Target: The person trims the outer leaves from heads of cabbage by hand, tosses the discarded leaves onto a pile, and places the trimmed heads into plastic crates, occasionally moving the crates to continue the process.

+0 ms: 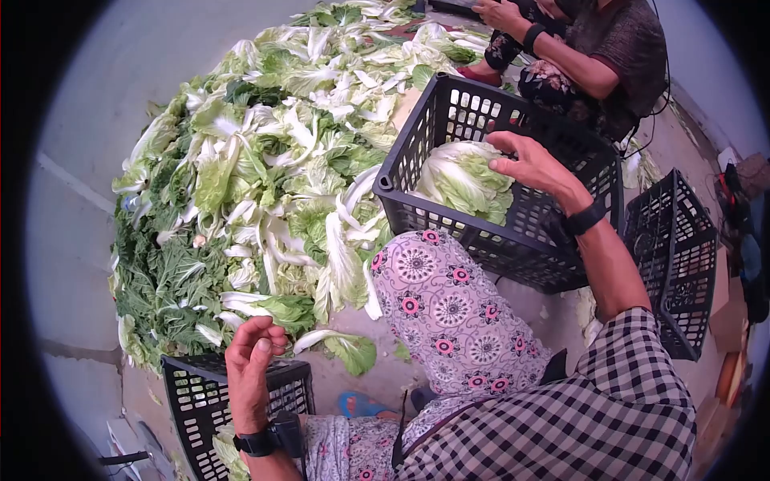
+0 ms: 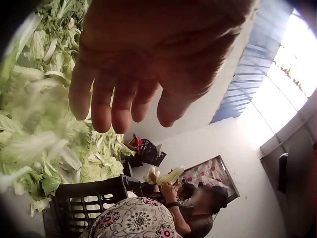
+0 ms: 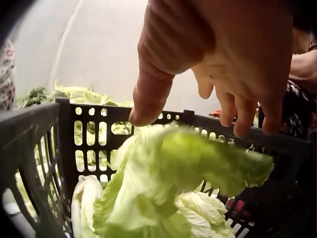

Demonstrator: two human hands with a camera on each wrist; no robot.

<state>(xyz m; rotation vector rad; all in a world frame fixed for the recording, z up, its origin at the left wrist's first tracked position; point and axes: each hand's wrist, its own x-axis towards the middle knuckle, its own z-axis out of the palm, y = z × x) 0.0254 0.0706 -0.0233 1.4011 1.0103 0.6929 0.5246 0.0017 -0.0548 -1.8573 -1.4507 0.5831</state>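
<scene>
A black plastic crate (image 1: 489,220) stands beyond the patterned knee, with pale green cabbage (image 1: 465,180) inside at its left end. The right hand (image 1: 533,164) hovers over this cabbage, fingers apart and holding nothing. In the right wrist view, the right hand (image 3: 218,64) is above a leafy cabbage (image 3: 148,183), and more cabbage (image 3: 86,203) lies lower in the crate. The left hand (image 1: 253,369) is raised over a second crate (image 1: 188,393) at the lower left, fingers loosely bent, nothing in them. The left wrist view shows the left hand (image 2: 153,59) empty, fingers relaxed.
A large heap of loose cabbage leaves (image 1: 265,184) covers the floor left of the crate. Another person (image 1: 593,64) sits behind the crate. An empty-looking black crate (image 1: 674,256) stands at the right. A few leaves (image 1: 349,349) lie on the floor near the knee.
</scene>
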